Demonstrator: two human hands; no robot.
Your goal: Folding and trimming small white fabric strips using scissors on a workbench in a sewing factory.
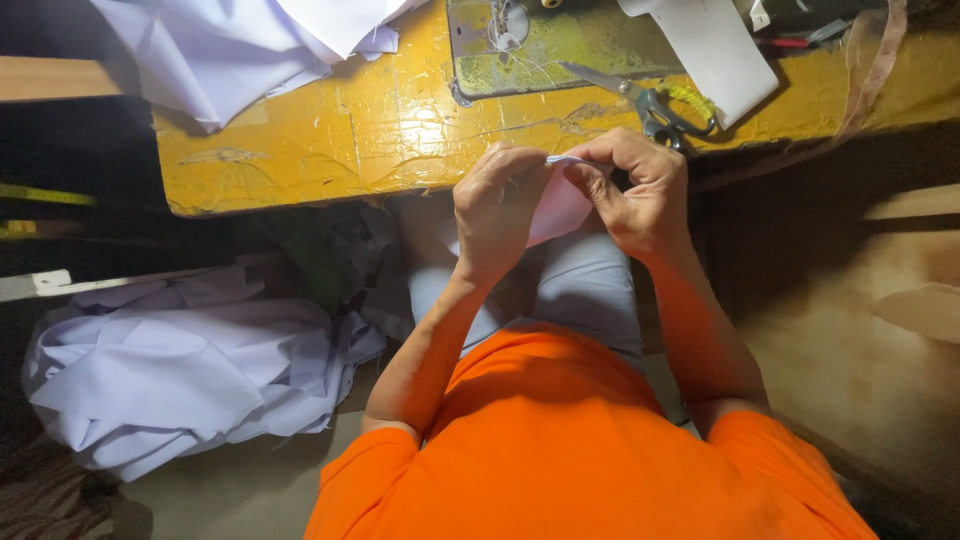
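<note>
The small piece of pale lilac fabric is held in the air just off the near edge of the yellow taped worktable, above the person's lap in grey trousers. The left hand and right hand meet at the fabric's top edge, close to the table's lip, so there is little room forward; open space lies only downward toward the knees and to the sides. The left hand is turned back-up, fingers curled tight and pinching the cloth's upper left edge. The right hand mirrors it, thumb and fingers closed narrowly on the upper right corner, knuckles nearly touching the table edge. Both forearms rise from the orange shirt and converge, elbows wide apart. Just beyond the right hand, scissors with a yellow-wrapped handle lie on the table, beside the green metal bed of a sewing machine and a white fabric strip. A heap of pale cloth hangs over the table's far left, and another pile of pale cloth fills the floor to the left, well apart from the hands.
</note>
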